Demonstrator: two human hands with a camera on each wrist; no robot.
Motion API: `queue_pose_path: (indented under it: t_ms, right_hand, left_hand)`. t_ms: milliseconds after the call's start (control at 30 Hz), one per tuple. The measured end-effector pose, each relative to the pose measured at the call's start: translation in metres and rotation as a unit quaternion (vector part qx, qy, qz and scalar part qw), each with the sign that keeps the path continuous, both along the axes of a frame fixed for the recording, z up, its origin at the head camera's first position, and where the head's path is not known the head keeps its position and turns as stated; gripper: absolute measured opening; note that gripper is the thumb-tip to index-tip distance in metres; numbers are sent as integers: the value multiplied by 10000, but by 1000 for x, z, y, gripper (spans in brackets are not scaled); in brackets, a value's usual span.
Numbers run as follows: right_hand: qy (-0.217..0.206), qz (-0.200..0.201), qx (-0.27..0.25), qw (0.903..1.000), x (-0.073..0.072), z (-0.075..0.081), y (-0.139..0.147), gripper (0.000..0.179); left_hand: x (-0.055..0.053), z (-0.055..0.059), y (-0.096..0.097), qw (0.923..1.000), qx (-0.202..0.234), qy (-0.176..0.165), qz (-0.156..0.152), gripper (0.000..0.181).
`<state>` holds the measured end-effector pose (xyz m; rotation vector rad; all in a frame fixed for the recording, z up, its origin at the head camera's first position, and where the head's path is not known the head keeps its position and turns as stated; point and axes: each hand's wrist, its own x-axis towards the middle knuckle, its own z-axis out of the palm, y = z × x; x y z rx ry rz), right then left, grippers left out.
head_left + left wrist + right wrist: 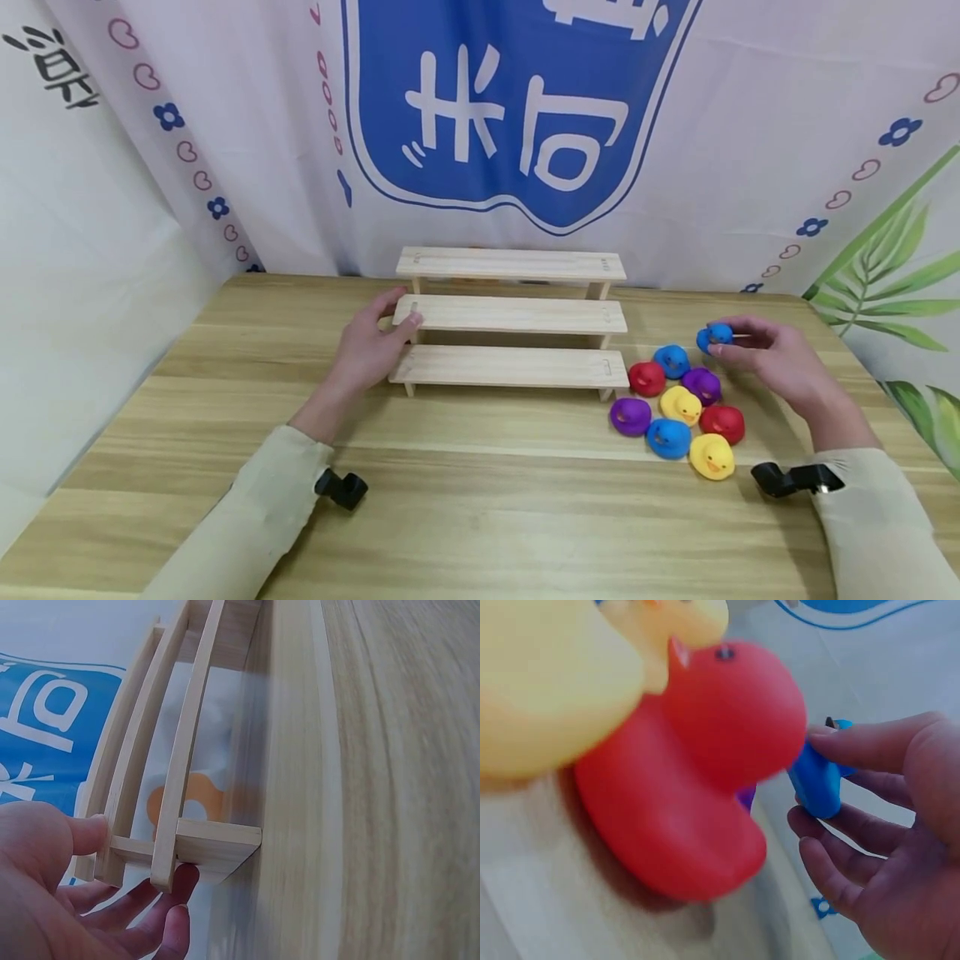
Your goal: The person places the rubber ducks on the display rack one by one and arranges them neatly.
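Note:
A three-tier wooden stand is at the middle of the table. My left hand grips its left end at the middle tier, thumb on top. In the left wrist view, fingers curl beneath the stand's boards. To the right, my right hand pinches a blue rubber duck between thumb and fingers. The right wrist view has this blue duck at the fingertips, beyond a large red duck. Several other ducks, among them a yellow one and a purple one, sit grouped beside the stand.
The wood-grain table extends in front of the stand. Behind it hangs a white cloth with a blue printed emblem. Black wrist cameras are on both sleeves, the left one and the right one.

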<state>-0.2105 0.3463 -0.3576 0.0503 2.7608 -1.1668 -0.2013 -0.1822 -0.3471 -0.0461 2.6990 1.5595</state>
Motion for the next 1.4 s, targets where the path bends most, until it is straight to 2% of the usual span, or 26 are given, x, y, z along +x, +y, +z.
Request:
queue_pose_path:
  t_ms: [300, 533, 867, 1400]
  right_hand:
    - [531, -153, -194, 9983, 3, 13, -25, 65]
    - [978, -100, -275, 9948, 9, 22, -44, 56]
    - [951, -1, -660, 9933, 12, 28, -69, 53]
    - [1371, 228, -780, 9872, 18, 40, -99, 47]
  left_hand:
    - [0, 3, 1, 9999, 55, -104, 32, 66]
    - [2, 3, 0, 9999, -40, -106, 20, 66]
    - [2, 2, 0, 10000, -56, -47, 58, 66]
    - [3, 2, 2, 9998, -66, -171, 103, 67]
